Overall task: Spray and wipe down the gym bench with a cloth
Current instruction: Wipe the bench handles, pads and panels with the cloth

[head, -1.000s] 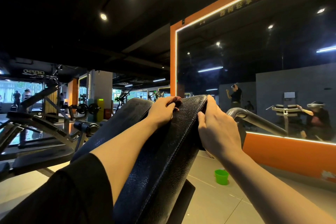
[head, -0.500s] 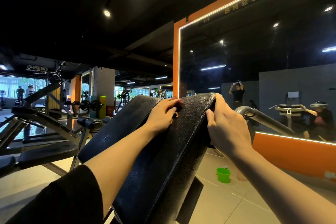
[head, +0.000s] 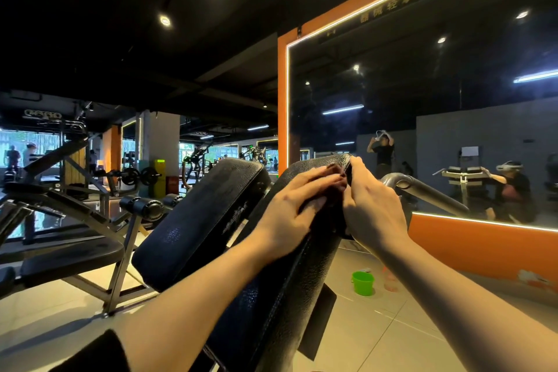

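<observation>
Cloth (head: 333, 183) under our flat left hand (head: 297, 205) near the bench (head: 280, 296) top; right hand (head: 373, 208) grips its edge, so we should press evenly downward

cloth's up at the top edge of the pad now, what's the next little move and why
Probably draw the left hand and dark cloth back down the bench pad. The cloth sits near the pad's top edge, the long stretch below lies uncovered, and the right hand grips the right edge to steady it.
</observation>
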`<state>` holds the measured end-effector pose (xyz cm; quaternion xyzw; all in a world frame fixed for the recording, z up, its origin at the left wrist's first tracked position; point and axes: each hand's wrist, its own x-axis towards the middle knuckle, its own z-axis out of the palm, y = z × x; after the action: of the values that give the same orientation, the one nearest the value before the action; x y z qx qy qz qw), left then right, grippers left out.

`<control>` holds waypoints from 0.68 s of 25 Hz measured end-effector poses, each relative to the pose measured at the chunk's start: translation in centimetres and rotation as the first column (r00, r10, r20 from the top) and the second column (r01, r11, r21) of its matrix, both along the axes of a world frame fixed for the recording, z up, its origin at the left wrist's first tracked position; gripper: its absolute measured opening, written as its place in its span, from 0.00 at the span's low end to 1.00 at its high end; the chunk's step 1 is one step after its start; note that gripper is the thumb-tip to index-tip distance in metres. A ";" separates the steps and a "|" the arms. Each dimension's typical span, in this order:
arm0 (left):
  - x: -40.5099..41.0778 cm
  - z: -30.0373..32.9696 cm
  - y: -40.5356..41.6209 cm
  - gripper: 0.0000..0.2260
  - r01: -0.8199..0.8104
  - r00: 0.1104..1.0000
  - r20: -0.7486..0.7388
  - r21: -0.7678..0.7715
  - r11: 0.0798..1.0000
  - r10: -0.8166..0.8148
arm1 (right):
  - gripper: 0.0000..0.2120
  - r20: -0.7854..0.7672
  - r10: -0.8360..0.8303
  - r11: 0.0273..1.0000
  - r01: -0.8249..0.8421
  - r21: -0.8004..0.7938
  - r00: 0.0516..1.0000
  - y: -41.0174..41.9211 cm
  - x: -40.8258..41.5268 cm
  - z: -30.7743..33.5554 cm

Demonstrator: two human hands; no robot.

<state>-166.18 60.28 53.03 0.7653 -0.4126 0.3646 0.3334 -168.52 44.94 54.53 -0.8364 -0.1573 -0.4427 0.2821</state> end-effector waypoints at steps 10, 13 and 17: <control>-3.2 -4.0 3.6 0.23 -0.040 0.998 -0.053 0.008 0.999 0.040 | 0.26 -0.024 -0.105 0.993 0.104 -0.049 0.994 1.2 -1.8 -1.9; -0.9 -2.6 5.0 0.20 -0.303 0.937 -0.229 -0.158 0.940 0.264 | 0.30 -0.039 0.034 0.999 -0.032 0.040 0.999 3.5 -2.6 -3.7; -3.4 -3.4 2.8 0.21 -0.230 0.966 -0.155 -0.158 0.960 0.206 | 0.33 -0.055 0.095 0.985 -0.086 0.147 0.994 4.5 -2.8 -4.8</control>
<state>-169.58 63.10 49.61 0.7971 -0.2681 0.3805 0.3846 -171.28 49.41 49.75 -0.8190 -0.1539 -0.4138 0.3664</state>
